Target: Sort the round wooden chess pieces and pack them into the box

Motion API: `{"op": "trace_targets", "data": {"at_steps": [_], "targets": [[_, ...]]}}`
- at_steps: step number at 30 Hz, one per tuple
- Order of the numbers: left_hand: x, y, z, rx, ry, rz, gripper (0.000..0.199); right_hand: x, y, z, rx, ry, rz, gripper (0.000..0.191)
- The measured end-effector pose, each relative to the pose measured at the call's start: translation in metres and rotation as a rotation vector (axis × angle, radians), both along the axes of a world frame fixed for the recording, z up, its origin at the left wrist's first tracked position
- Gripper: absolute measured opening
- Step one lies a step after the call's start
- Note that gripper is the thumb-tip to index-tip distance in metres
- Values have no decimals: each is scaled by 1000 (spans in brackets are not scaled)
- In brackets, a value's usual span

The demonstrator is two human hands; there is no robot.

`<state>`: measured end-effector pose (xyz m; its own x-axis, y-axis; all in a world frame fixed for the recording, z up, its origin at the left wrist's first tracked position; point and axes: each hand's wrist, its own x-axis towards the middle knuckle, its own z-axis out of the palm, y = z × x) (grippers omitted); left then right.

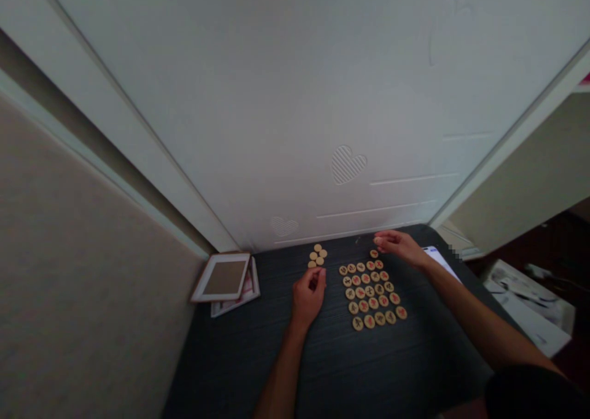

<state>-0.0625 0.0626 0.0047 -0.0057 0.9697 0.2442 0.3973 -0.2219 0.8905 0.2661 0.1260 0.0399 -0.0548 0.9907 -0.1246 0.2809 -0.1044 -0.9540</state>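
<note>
Round wooden pieces with red and black characters lie in rows [369,291] on the dark table [258,351]. Above the top row, near its right end, lies a single piece [373,254]. My right hand [397,245] is over it, fingertips pinched on another wooden piece [377,241]. To the left is a small group of plain-faced pieces [319,261]. My left hand [308,296] is just below that group, thumb and fingers closed together; whatever may be between them is too small to make out.
Stacked picture frames [223,278] lie at the table's left back. A phone [441,262] rests by the right edge, partly behind my right forearm. A white panel with hearts [349,164] stands behind the table. A white box [530,308] is at the far right.
</note>
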Motion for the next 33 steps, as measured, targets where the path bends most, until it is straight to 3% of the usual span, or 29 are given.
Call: {"op": "trace_targets", "data": {"at_steps": [14,24,33], "targets": [[0,0,1,0,11,12,31,16,10,-37,-49,-287,20,32],[1,0,0,16,31,5,31,14,13,-43,-19,-359,21,31],[1,0,0,4,59,-8,29,18,4,-37,-34,-393,37,34]]}}
